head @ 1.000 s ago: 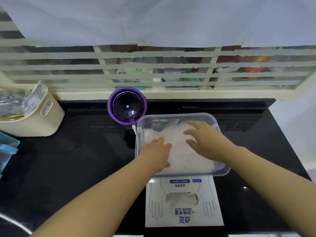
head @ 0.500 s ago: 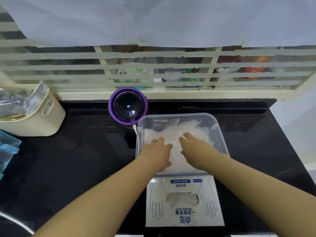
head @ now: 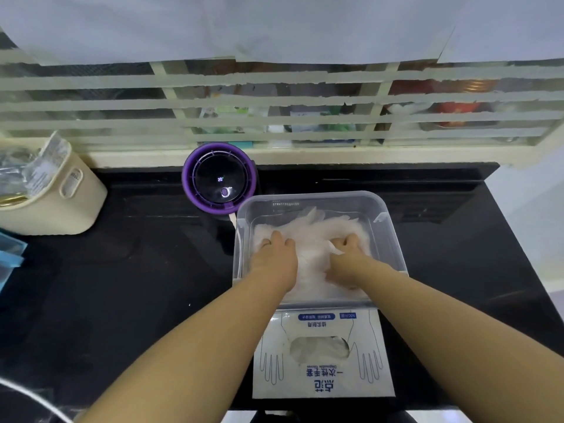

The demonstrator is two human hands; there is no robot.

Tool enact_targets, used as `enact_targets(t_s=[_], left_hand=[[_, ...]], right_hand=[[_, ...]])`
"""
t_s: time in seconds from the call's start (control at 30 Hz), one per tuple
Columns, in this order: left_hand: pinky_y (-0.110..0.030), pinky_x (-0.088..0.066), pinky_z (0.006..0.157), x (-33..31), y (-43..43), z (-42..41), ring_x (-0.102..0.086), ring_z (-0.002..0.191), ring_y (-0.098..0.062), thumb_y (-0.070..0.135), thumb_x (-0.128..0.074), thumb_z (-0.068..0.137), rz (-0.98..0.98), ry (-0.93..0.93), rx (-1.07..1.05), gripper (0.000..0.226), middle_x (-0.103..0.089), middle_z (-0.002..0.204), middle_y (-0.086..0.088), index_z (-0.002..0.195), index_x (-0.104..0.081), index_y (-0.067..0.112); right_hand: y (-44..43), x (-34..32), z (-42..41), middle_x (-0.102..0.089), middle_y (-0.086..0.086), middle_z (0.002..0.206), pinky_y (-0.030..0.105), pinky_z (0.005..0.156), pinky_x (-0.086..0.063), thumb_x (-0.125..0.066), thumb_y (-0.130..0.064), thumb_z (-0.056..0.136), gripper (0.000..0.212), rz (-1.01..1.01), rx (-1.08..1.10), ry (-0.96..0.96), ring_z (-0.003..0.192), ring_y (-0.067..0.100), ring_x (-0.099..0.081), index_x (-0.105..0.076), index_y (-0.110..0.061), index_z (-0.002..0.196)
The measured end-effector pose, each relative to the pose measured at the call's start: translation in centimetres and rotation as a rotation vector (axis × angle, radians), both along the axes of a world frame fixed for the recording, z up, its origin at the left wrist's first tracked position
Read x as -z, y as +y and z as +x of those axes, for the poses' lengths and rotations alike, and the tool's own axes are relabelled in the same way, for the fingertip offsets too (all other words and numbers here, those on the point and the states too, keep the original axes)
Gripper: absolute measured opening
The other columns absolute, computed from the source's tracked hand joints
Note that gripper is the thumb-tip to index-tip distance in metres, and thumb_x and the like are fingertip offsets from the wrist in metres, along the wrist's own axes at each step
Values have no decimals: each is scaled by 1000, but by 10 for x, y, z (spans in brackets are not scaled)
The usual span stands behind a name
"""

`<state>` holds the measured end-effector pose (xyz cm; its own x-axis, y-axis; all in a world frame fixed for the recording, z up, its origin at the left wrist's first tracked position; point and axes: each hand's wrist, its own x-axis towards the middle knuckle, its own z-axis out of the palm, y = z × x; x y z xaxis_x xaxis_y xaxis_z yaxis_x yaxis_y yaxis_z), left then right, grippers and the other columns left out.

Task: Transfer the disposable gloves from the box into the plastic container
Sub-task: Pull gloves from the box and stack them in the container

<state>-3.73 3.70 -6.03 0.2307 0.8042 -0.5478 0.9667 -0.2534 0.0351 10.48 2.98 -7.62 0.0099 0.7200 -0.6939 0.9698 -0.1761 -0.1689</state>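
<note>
While L hand [head: 274,259] presses, R hand [head: 348,261] now grips gloves [head: 314,232].

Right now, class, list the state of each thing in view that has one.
container: open, no lid on, holding gloves.
gloves: piled in container, under both hands.
box: flat, slot open, some gloves inside.
left hand: pressing gloves.
right hand: fingers curled into gloves.
purple device: display lit.

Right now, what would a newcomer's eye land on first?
The left hand and right hand press into a heap of translucent gloves in the clear plastic container at centre, the right gripping a fold. Nearer lies the white glove box, more gloves showing in its opening. A purple-rimmed round device stands behind the container's left corner.
</note>
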Motion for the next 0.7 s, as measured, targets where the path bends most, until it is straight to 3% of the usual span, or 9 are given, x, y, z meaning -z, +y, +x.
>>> enact_targets(t_s=[0.1,0.17,0.27,0.33,0.4,0.47,0.6,0.7], left_hand=[[-39,-43,89,6,3,3,-36,126,-33,9,-64,86,-22,34,18,67,-25,140,-16,142,-26,7],[-39,-44,89,6,4,2,-37,126,-34,11,-66,85,-30,40,40,70,-26,139,-16,142,-26,6],[-37,-44,90,4,5,-2,-38,126,-33,14,-66,86,-41,59,100,71,-28,140,-16,145,-26,8],[-40,-42,98,4,6,-4,-33,132,-34,17,-61,90,-75,122,155,72,-19,148,-16,151,-22,14],[-42,-40,103,2,6,-5,-28,136,-34,20,-58,92,-98,165,190,74,-8,154,-16,154,-17,20],[-43,-40,103,0,6,-5,-30,136,-35,19,-58,92,-96,162,195,80,-11,153,-16,155,-8,21],[-43,-44,100,-6,3,-5,-43,125,-34,16,-63,88,-65,102,204,96,-31,142,-15,154,6,24],[-42,-45,100,-10,1,-6,-46,124,-33,19,-60,91,-65,128,250,85,-32,143,-16,154,-3,19]], right_hand=[[-2,-9,0,5,12,154,36,111,-24,-46,-26,98,70,-11,-19,-3,141,33,-6,-4,-6,150],[-4,-21,2,-3,14,152,34,107,-35,-44,-28,99,65,-41,-26,20,135,34,-25,-10,-2,149],[-5,-46,6,-35,15,142,29,83,-54,-51,-29,97,58,-105,17,126,106,27,-60,-28,-3,144],[-7,-67,13,-55,13,126,23,68,-54,-53,-26,96,55,-82,53,208,89,20,-67,-31,-6,142],[-10,-91,21,-61,12,122,16,55,-48,-54,-24,96,60,-6,60,250,74,11,-64,-25,-10,147],[-14,-112,29,-63,11,122,15,56,-49,-54,-21,96,58,111,34,247,70,7,-62,-28,-12,147],[-28,-136,25,-60,0,126,16,73,-49,-53,-16,96,36,369,-55,282,79,5,-63,-53,-16,132],[-38,-129,2,-58,-4,130,14,86,-42,-48,-12,97,36,350,-174,332,101,8,-61,-54,-20,132]])
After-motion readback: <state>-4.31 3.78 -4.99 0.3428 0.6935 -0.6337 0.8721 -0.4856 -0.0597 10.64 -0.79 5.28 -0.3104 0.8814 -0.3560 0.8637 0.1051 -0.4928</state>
